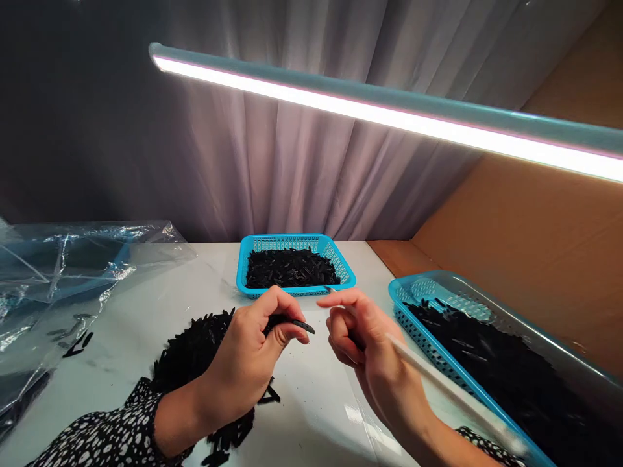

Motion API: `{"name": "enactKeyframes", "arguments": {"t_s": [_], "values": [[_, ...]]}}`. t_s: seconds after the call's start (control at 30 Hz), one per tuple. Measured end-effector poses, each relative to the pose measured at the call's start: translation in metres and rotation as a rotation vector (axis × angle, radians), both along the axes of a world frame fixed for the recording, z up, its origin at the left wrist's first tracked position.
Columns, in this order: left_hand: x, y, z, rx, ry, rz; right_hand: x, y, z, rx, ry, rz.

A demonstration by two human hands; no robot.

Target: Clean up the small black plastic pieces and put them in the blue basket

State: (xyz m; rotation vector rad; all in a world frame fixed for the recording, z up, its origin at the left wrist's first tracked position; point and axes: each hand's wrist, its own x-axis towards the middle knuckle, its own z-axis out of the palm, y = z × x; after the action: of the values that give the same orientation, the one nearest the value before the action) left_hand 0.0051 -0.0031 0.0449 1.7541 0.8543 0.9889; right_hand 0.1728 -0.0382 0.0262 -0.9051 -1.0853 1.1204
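My left hand point(257, 344) pinches a small flat black piece point(304, 326) between thumb and fingers, its end sticking out to the right. In my right hand point(370, 337) is a slim tool with a long white handle point(452, 386), gripped like a pen. Its thin tip shows by the index finger, a short way above and right of the black piece; the exact kind of tool is unclear. Behind and beneath my left wrist lies a heap of similar black pieces point(189, 347) on the white table point(311, 415), partly hidden by the arm.
A blue perforated basket point(238, 266) of black pieces stands at the back. On the right is a larger blue basket point(438, 366), also holding black pieces. Clear plastic bags point(97, 259) lie at left, near a few loose pieces point(78, 345). A bright tube lamp point(341, 107) hangs overhead.
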Motion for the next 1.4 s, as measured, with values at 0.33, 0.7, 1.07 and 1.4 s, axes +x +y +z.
{"name": "enactKeyframes", "arguments": {"t_s": [0.33,0.7,1.07,1.4], "values": [[-0.004,0.009,0.011,-0.115,0.092,-0.04,0.021,0.008,0.014,-0.036,-0.126,-0.027],[-0.007,0.014,0.017,-0.094,0.08,-0.033,0.019,0.127,-0.006,0.13,-0.454,-0.303],[-0.009,0.011,0.023,-0.106,0.171,-0.046,0.016,-0.006,0.005,0.499,-0.538,-0.268],[-0.01,0.009,0.027,-0.112,0.212,-0.09,0.013,-0.002,-0.006,0.871,-0.754,-0.189]]}}
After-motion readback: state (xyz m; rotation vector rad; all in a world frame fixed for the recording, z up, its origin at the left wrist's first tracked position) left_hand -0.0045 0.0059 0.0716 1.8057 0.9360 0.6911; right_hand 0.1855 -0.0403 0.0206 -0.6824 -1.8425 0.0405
